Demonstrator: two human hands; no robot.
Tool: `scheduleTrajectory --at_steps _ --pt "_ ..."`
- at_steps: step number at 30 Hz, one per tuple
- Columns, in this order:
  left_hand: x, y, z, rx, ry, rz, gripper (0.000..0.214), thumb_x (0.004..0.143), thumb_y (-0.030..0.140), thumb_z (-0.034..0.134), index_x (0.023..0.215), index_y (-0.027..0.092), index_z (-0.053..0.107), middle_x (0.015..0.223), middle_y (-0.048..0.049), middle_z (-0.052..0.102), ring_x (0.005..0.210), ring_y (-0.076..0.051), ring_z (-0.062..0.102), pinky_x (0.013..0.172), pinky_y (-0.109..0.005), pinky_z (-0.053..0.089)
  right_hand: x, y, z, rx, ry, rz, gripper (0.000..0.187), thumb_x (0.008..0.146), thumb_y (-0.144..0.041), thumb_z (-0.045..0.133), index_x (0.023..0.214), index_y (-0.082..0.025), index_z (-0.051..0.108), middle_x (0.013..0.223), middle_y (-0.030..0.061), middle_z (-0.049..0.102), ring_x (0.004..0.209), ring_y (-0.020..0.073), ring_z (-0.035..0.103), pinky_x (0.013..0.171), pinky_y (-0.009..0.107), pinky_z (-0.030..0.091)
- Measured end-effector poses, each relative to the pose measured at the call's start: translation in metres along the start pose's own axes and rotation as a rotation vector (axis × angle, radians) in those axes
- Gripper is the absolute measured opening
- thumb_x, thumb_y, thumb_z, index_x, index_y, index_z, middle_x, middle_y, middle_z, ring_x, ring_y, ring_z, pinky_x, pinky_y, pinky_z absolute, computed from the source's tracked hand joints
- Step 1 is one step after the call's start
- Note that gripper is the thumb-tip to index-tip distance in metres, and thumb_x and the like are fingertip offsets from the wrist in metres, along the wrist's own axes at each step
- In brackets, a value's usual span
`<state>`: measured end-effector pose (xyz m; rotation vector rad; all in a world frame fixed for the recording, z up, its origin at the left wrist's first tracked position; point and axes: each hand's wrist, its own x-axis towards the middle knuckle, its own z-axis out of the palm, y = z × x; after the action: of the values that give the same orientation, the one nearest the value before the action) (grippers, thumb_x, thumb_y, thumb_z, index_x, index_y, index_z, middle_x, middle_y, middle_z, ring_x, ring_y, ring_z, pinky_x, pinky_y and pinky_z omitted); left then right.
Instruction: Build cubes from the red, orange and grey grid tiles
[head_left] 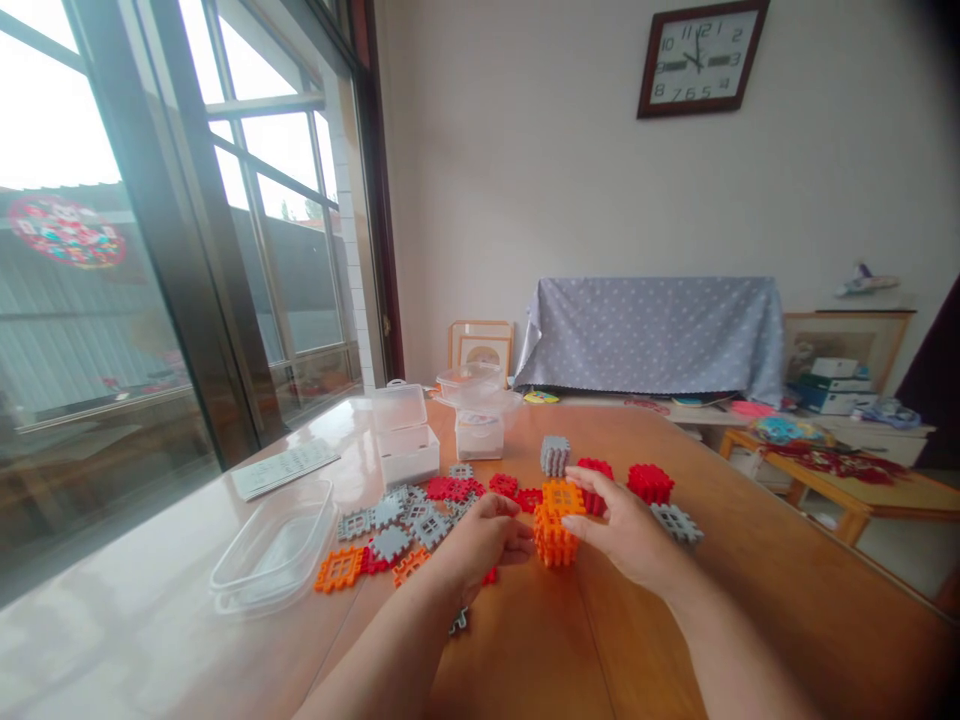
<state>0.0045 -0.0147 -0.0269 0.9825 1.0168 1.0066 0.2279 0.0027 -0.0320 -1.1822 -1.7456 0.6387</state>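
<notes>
Orange tile (564, 496) gripped atop an orange stack (555, 545)

Just below and right of the centre of the frame, the right hand (609, 515) holds the orange tile between thumb and fingers, at the top of the upright orange stack on the desk (525, 660). The left hand (484, 540) is just left of that stack, its fingers curled and the gap to the thumb narrow; whether anything sits inside it I cannot tell.

Behind the hands stand a grey stack (555, 456) and a red stack (598, 470), the latter partly hidden by the right hand's fingers. A second red stack (649, 484) is farther right, with a flat grey tile (676, 523) in front of it.

Left of centre, loose tiles (390, 545) in grey, red and orange lie spread over one another (a few are partly covered by the left forearm). A clear plastic tub (274, 550) lies at their left, near a printed sheet (285, 470). Beyond the tiles stand a box with its lid raised (409, 457) and another translucent box (480, 440). A wall clock (701, 58) hangs at the upper right.
</notes>
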Motion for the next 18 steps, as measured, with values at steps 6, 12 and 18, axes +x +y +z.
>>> scheduleTrajectory --at_steps 6,12,18 --pt "0.003 -0.011 0.0 0.143 -0.007 -0.068 0.028 0.069 0.02 0.067 0.092 0.02 0.051 0.067 0.0011 0.062 0.065 -0.016 0.065 0.063 -0.026 0.047 -0.002 0.005 0.003 0.009 -0.037 0.032 0.067 0.072 -0.031 0.075 0.136 -0.026 0.056 0.134 0.0112 0.063 0.127 0.0288 0.056 0.107 0.053 0.04" --pt "0.007 -0.013 -0.001 0.178 0.001 -0.026 0.021 0.073 0.023 0.065 0.089 0.02 0.05 0.057 0.0049 0.052 0.052 -0.011 0.053 0.052 -0.02 0.034 -0.002 0.009 0.002 0.03 -0.076 0.043 0.073 0.07 -0.033 0.08 0.138 -0.026 0.055 0.136 0.0121 0.061 0.129 0.0294 0.053 0.112 0.054 0.034" --pt "0.011 -0.018 0.005 0.137 0.08 0.043 0.029 0.079 0.037 0.069 0.096 0.017 0.058 0.07 0.0012 0.058 0.065 -0.012 0.058 0.065 -0.024 0.045 -0.001 0.002 0.002 0.271 -0.005 0.2 0.062 0.082 -0.055 0.069 0.135 -0.026 0.056 0.147 0.0131 0.052 0.138 0.0292 0.046 0.113 0.054 0.035"
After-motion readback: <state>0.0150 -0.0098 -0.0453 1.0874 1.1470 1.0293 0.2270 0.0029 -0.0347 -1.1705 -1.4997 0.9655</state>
